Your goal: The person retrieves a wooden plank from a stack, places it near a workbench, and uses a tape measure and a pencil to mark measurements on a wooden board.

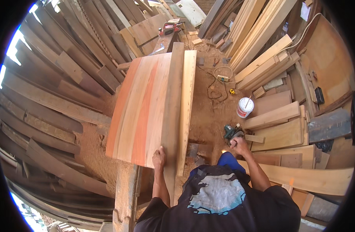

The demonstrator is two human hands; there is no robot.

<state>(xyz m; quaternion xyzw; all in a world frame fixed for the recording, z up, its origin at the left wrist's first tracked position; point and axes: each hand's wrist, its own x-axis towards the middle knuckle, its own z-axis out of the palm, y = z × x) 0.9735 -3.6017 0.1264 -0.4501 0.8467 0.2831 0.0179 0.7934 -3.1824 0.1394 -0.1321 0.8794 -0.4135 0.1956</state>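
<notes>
In front of me lies a wide panel of pink and pale wood strips [135, 112]. A long brown plank [173, 104] runs lengthwise over its right side, and a pale yellow board [188, 104] lies along the plank's right. My left hand [159, 157] is closed at the near part of the brown plank's left edge, over the panel, fingers curled. Low at my right side, my right hand [239, 147] grips the handle of a green handheld circular saw [232, 132] with a rounded grey guard. The saw is apart from the panel; its blade cannot be made out.
A white bucket [245, 107] with a stick stands right of the panel. A cord [224, 75] and a yellow tape measure [232, 91] lie on the sawdust-covered floor [204, 116]. Beyond the panel sits a red power tool [169, 29]. Stacked boards [278, 116] and leaning planks [61, 58] flank me.
</notes>
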